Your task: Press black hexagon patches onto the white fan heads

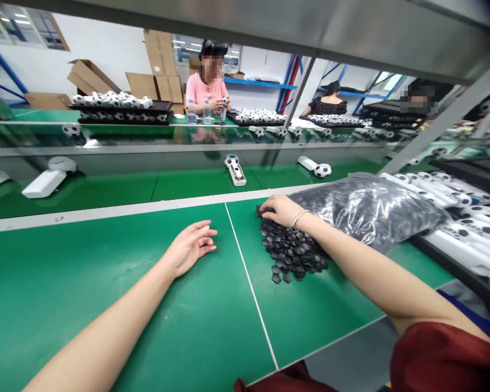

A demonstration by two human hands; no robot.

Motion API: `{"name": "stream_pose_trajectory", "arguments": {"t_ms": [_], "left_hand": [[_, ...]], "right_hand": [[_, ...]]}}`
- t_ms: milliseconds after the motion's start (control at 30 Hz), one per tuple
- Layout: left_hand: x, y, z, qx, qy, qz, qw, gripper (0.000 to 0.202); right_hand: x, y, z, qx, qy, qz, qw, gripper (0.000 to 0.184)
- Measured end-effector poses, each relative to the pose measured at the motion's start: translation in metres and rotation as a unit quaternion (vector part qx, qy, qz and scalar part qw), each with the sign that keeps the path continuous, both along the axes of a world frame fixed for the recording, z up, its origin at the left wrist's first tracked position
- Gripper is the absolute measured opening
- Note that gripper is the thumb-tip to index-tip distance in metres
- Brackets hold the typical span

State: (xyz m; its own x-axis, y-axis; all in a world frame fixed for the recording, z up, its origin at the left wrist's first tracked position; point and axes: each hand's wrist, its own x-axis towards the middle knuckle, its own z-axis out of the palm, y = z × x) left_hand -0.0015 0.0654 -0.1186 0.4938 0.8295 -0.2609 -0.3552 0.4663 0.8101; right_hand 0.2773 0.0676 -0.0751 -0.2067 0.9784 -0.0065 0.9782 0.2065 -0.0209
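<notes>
My right hand (282,211) rests on the far left edge of a pile of small black pentagon-shaped pieces (296,253). Its fingers bend down among the pieces, with a gap between thumb and forefinger, and no piece shows clearly in its grasp. A clear plastic bag (371,207) full of dark pieces lies just behind and right of the pile, partly behind my right forearm. Left of the white line on the green table (179,321), my left hand (191,247) hovers or rests with its fingers loosely apart and holds nothing.
White devices with football-patterned heads lie along the green conveyor (179,185); an opened one (234,170) sits straight ahead. A black tray (465,267) of white parts stands at right. A slanted metal post (445,117) rises there. Across the line, a person in pink (204,90) handles a device.
</notes>
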Motion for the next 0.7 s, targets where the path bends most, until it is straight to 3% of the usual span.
{"name": "stream_pose_trajectory", "arguments": {"t_ms": [233,500,700], "left_hand": [[-0.001,-0.001,0.0,0.022,-0.002,0.003,1.0,0.03],[0.001,-0.001,-0.009,0.016,-0.041,-0.001,0.999,0.034],[0.002,0.002,-0.014,0.02,-0.057,0.002,0.998,0.036]], "right_hand": [[0.001,0.005,-0.022,0.012,-0.036,-0.04,0.998,0.028],[0.008,-0.001,-0.021,0.017,-0.014,0.021,1.0,0.015],[-0.015,-0.02,-0.015,0.004,0.19,0.029,0.981,0.027]]}}
